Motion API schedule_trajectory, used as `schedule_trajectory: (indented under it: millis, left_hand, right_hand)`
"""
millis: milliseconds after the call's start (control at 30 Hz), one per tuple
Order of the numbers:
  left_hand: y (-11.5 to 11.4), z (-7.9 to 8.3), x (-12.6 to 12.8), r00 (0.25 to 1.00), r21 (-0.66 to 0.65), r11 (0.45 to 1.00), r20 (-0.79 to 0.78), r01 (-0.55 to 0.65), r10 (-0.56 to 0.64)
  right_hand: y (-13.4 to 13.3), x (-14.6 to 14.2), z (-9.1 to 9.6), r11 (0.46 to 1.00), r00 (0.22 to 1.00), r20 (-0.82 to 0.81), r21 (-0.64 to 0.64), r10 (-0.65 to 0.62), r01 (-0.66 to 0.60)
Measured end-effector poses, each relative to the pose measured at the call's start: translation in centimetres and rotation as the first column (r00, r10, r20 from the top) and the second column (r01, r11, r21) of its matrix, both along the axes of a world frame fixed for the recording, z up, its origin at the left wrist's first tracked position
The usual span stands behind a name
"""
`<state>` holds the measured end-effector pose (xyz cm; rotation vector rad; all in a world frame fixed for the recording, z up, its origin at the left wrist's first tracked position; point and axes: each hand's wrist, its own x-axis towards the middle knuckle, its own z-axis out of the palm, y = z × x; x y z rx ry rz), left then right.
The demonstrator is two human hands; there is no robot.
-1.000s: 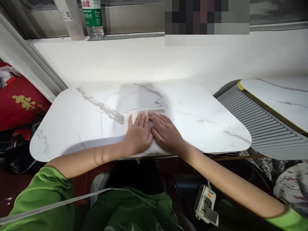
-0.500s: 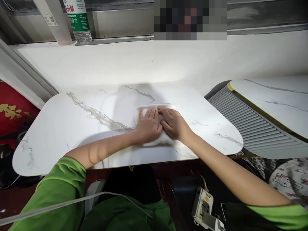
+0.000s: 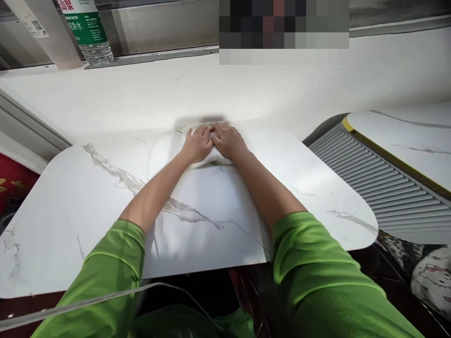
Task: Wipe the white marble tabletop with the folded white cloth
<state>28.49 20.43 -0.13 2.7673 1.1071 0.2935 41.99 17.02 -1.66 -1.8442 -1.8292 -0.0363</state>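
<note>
A folded white cloth [image 3: 213,156] lies on the white marble-patterned table [image 3: 116,225], close to the far edge by the wall. My left hand [image 3: 198,144] presses down on the cloth's left part, fingers curled over its far side. Beside it my right hand [image 3: 228,140] grips the right part, its thumb side against my left hand. Both arms stretch forward over the table. Much of the cloth is hidden under the two hands.
On the ledge at the back left stand a water bottle [image 3: 89,35] and a translucent container [image 3: 52,37]. A second marble-patterned table [image 3: 416,141] with a ribbed grey side stands at the right. A pale cable [image 3: 105,295] crosses in front of my left sleeve.
Both hands have pushed the cloth away from me, from the table's middle to its far edge, and slightly left. My arms are now stretched further, and the camera view has shifted.
</note>
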Motion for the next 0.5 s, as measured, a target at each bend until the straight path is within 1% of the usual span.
schedule_trajectory:
  millis: [67,133,233,333,433,500]
  left_hand:
    - [-0.4,0.1,0.1,1.000,0.013,1.000,-0.011,0.008,-0.008]
    - [-1.4,0.3,0.2,0.999,0.011,1.000,-0.033,0.029,-0.029]
    - [-4.0,0.7,0.4,0.994,-0.014,0.997,-0.082,0.070,-0.071]
    - [-7.9,1.1,0.9,0.986,-0.033,0.993,-0.122,0.110,-0.113]
    - [-12.7,1.1,1.8,0.979,-0.050,0.987,-0.130,0.150,-0.155]
    - [-15.9,0.9,2.7,0.974,-0.046,0.981,-0.113,0.190,-0.194]
  right_hand:
    - [-0.6,0.0,-0.1,1.000,1.000,0.004,0.000,-0.011,0.011]
    - [-1.9,0.0,-0.2,1.000,0.999,0.021,-0.003,-0.028,0.028]
    - [-4.9,0.3,-0.4,0.999,0.997,0.058,0.001,-0.046,0.046]
    - [-9.2,1.2,-0.4,1.000,0.996,0.092,-0.002,-0.019,0.020]
    - [-14.4,2.6,-0.4,1.000,0.995,0.102,-0.004,0.014,-0.013]
    - [-18.1,4.0,-0.4,1.000,0.995,0.097,0.005,0.009,-0.010]
